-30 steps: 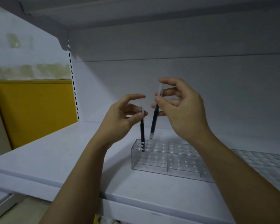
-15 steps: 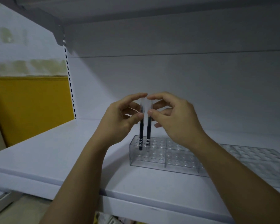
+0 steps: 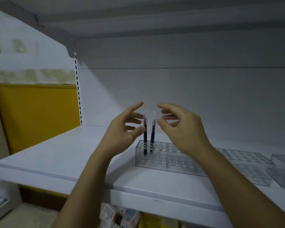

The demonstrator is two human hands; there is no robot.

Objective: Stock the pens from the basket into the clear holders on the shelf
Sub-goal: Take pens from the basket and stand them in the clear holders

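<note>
Fingers (image 3: 135,106) on the left hand (image 3: 122,130) and right hand (image 3: 183,129) spread apart, holding nothing. Two dark pens (image 3: 145,140) stand in the clear plastic holder (image 3: 171,163); many holes are empty.

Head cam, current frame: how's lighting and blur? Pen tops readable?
Head view: dim, bluish light; left hand and right hand slightly blurred; pale tops of the left pen and right pen wash into the white back panel; the clear holder is low-contrast.
</note>
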